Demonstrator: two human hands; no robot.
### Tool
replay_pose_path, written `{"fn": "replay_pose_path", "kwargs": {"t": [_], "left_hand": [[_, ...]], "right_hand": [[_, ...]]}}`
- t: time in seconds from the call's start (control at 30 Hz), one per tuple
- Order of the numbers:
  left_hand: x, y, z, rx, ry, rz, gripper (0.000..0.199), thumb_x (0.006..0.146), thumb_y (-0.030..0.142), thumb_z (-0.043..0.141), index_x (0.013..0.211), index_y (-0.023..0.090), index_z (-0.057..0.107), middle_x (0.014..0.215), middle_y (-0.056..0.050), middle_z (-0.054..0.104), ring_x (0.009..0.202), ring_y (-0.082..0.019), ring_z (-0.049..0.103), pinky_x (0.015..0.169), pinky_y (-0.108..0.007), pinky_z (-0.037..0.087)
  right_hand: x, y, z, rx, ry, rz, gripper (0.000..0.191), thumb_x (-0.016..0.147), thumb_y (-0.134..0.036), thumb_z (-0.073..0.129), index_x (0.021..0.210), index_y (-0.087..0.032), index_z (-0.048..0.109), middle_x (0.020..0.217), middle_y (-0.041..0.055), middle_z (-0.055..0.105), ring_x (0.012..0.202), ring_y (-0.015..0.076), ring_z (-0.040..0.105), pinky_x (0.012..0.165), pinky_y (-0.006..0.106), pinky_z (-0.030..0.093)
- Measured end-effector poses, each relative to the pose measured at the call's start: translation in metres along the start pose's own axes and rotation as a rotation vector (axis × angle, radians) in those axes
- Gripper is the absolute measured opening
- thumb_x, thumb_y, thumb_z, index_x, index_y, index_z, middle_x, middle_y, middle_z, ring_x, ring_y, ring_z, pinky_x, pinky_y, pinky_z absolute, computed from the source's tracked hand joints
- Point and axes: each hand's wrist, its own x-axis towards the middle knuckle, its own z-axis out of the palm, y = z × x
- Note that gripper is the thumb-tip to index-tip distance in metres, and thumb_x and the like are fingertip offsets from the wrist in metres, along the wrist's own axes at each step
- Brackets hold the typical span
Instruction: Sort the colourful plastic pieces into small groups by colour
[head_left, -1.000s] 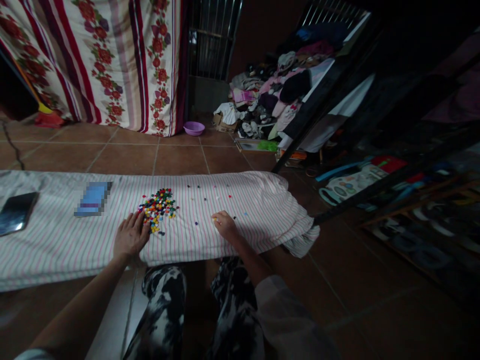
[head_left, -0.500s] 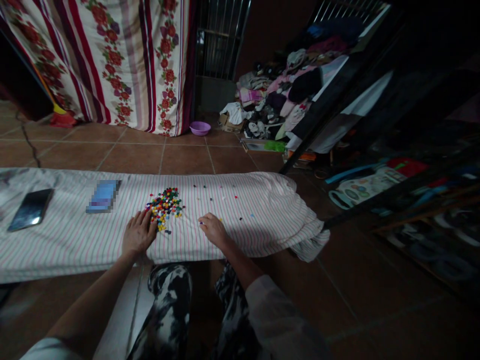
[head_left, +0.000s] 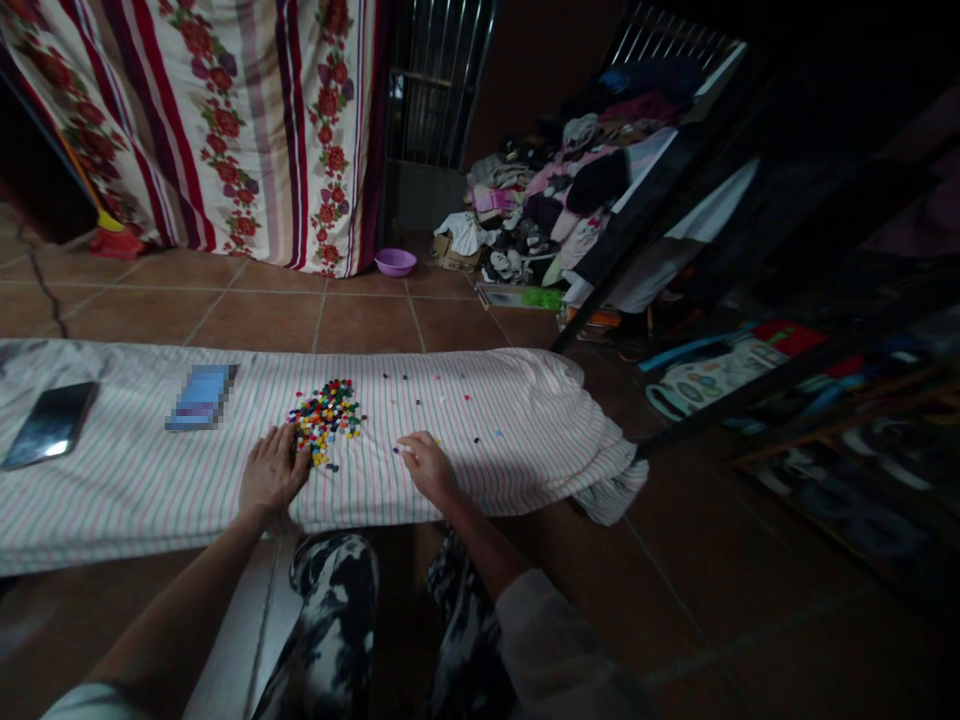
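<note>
Dozens multicoloured plastic pieces (head_left: pixel 325 420) heaped on striped cloth (head_left: pixel 517 480)

Terracotta floor tiles (head_left: pixel 360 320), pale grout, dark crack (head_left: pixel 41 285) at far left. Far side: floral striped curtain (head_left: pixel 247 130) hanging to floor, barred metal gate (head_left: pixel 439 80) just beside it. Purple plastic basin (head_left: pixel 395 262) on tiles near curtain's foot. Heap of clothes (head_left: pixel 555 190) by brown wall (head_left: pixel 540 60) — dark metal frame (head_left: pixel 600 290) in front. Room dim, right side darkest.
</note>
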Motion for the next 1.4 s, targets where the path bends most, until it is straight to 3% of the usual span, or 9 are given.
{"fn": "replay_pose_path", "kwargs": {"t": [0.17, 0.33, 0.53, 0.77, 0.97, 1.2, 1.4], "left_hand": [[-0.002, 0.000, -0.004, 0.044, -0.048, 0.073, 0.040, 0.090, 0.031, 0.034, 0.117, 0.019, 0.062, 0.144, -0.015, 0.053, 0.141, -0.032, 0.038, 0.111, -0.056, 0.034], [-0.002, 0.003, -0.007, 0.062, -0.069, 0.042, 0.041, 0.091, 0.031, 0.034, 0.118, 0.015, 0.060, 0.146, -0.017, 0.051, 0.141, -0.034, 0.038, 0.111, -0.053, 0.034], [-0.002, 0.000, -0.001, 0.067, -0.018, 0.052, 0.040, 0.091, 0.032, 0.037, 0.123, 0.017, 0.056, 0.139, -0.016, 0.057, 0.139, -0.032, 0.041, 0.111, -0.052, 0.035], [-0.002, -0.007, 0.007, 0.111, -0.018, 0.102, 0.038, 0.091, 0.030, 0.036, 0.119, 0.017, 0.059, 0.139, -0.016, 0.057, 0.138, -0.032, 0.043, 0.110, -0.053, 0.037], [-0.003, -0.010, 0.009, 0.079, -0.003, 0.123, 0.039, 0.091, 0.028, 0.033, 0.118, 0.019, 0.060, 0.140, -0.016, 0.057, 0.140, -0.032, 0.041, 0.110, -0.055, 0.036], [-0.003, -0.009, 0.004, 0.114, -0.042, 0.119, 0.039, 0.090, 0.028, 0.035, 0.117, 0.016, 0.060, 0.141, -0.018, 0.055, 0.140, -0.034, 0.040, 0.110, -0.054, 0.036], [-0.004, -0.010, 0.006, 0.124, -0.022, 0.147, 0.038, 0.090, 0.027, 0.034, 0.114, 0.018, 0.062, 0.140, -0.018, 0.056, 0.139, -0.034, 0.041, 0.108, -0.055, 0.037]], "right_hand": [[-0.011, 0.016, -0.010, 0.043, 0.166, 0.021, 0.030, 0.089, -0.012, 0.048, 0.106, -0.020, 0.070, 0.106, 0.0080, 0.065, 0.100, 0.0181, 0.062, 0.093, 0.030, 0.050], [-0.008, 0.040, -0.027, -0.005, 0.236, 0.100, 0.031, 0.088, -0.011, 0.045, 0.102, -0.019, 0.072, 0.103, 0.0087, 0.068, 0.101, 0.0190, 0.063, 0.096, 0.032, 0.050], [0.039, 0.062, -0.043, -0.137, 0.174, 0.217, 0.033, 0.087, -0.006, 0.048, 0.106, -0.018, 0.072, 0.110, 0.0087, 0.068, 0.105, 0.0173, 0.062, 0.098, 0.030, 0.047], [0.083, 0.075, -0.039, -0.276, 0.093, 0.277, 0.032, 0.087, -0.006, 0.053, 0.110, -0.019, 0.071, 0.108, 0.0104, 0.068, 0.105, 0.0185, 0.062, 0.095, 0.028, 0.046], [0.080, 0.080, -0.035, -0.318, 0.056, 0.327, 0.023, 0.090, -0.011, 0.053, 0.100, -0.019, 0.072, 0.101, 0.0107, 0.067, 0.094, 0.0186, 0.063, 0.085, 0.027, 0.047], [0.071, 0.078, -0.040, -0.325, -0.008, 0.333, 0.026, 0.091, -0.012, 0.054, 0.110, -0.020, 0.070, 0.104, 0.0100, 0.068, 0.092, 0.0174, 0.064, 0.082, 0.025, 0.046], [0.077, 0.086, -0.060, -0.340, 0.072, 0.357, 0.025, 0.090, -0.013, 0.053, 0.107, -0.020, 0.070, 0.103, 0.0097, 0.069, 0.093, 0.0175, 0.064, 0.080, 0.025, 0.045]]}}
